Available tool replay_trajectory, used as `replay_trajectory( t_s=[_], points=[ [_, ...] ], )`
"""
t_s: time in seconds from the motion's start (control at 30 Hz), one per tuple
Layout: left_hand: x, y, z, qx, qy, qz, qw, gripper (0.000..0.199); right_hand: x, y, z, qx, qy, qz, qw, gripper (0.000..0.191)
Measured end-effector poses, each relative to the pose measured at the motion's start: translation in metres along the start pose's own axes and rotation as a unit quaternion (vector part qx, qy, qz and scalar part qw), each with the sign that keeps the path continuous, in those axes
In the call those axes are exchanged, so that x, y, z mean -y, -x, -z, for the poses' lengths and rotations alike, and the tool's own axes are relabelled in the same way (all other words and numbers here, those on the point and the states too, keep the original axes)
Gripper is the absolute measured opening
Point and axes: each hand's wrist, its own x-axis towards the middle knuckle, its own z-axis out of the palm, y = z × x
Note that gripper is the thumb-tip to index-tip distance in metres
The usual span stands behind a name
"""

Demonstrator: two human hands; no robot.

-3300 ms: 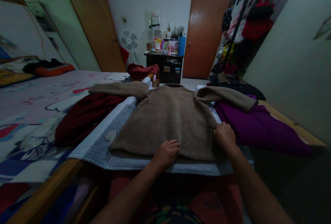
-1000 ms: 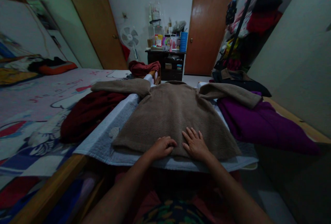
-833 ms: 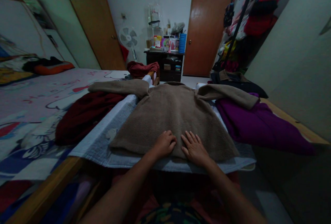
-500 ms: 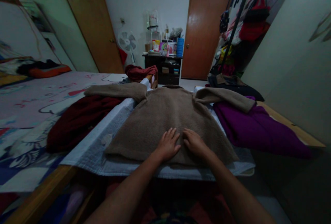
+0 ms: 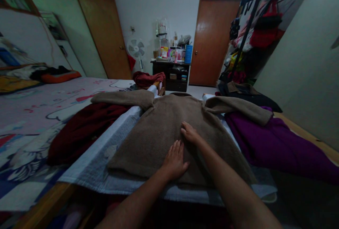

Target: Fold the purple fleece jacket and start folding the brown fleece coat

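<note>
A brown fuzzy sweater (image 5: 148, 140) lies spread out in front of me, its sleeves stretched to both sides and its collar at the far end. My left hand (image 5: 175, 160) rests flat on the lower middle of it, with the thumb held apart. Slightly farther up and to the right, my right hand (image 5: 190, 133) lies on the same fabric, its fingers loosely bent and holding nothing that I can see. Beneath the sweater is a pale blue-white cloth (image 5: 87, 172), which shows along the left side and near edge.
On the left, a dark red garment (image 5: 84, 126) lies beside a bed with a printed sheet (image 5: 66, 98). A folded purple garment (image 5: 280, 140) and a dark garment (image 5: 254, 95) sit at the right. Farther back stand a fan (image 5: 136, 48) and a dark cabinet (image 5: 169, 77).
My right hand has moved up the sweater and a little to the left. My left hand has slid slightly nearer to me. The camera view has shifted a little.
</note>
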Motion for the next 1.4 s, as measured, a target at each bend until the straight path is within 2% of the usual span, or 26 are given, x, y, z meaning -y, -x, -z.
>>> replay_trajectory(
  t_s=[0.17,0.37,0.5,0.6,0.7,0.87,1.13,1.4],
  points=[
    [0.001,0.000,-0.001,0.009,0.012,-0.002,1.000,0.075,-0.001,-0.025,-0.015,0.021,0.027,0.027,0.999,0.057],
    [0.003,0.001,-0.002,0.009,0.011,-0.020,1.000,0.071,-0.027,-0.049,-0.008,-0.002,0.069,-0.002,0.998,0.063],
    [0.008,-0.010,0.019,0.020,0.014,-0.035,0.999,0.072,-0.035,-0.055,-0.009,-0.032,0.084,-0.014,0.996,0.060],
    [0.023,-0.035,0.037,-0.013,0.027,-0.039,0.999,0.061,-0.036,-0.056,-0.013,-0.050,0.086,-0.009,0.995,0.060],
    [0.045,-0.070,0.042,-0.064,0.003,-0.016,0.998,0.053,-0.036,-0.055,-0.015,-0.056,0.085,-0.008,0.995,0.061],
    [0.083,-0.112,0.030,-0.032,-0.024,0.046,0.998,0.059,-0.037,-0.055,-0.015,-0.062,0.084,-0.010,0.994,0.060],
    [0.130,-0.128,0.034,-0.023,-0.055,0.141,0.988,0.070,-0.035,-0.052,-0.013,-0.059,0.075,-0.013,0.995,0.059],
    [0.173,-0.140,0.047,-0.011,-0.062,0.300,0.952,0.076,-0.035,-0.051,-0.012,-0.061,0.074,-0.011,0.995,0.059]
  ],
)
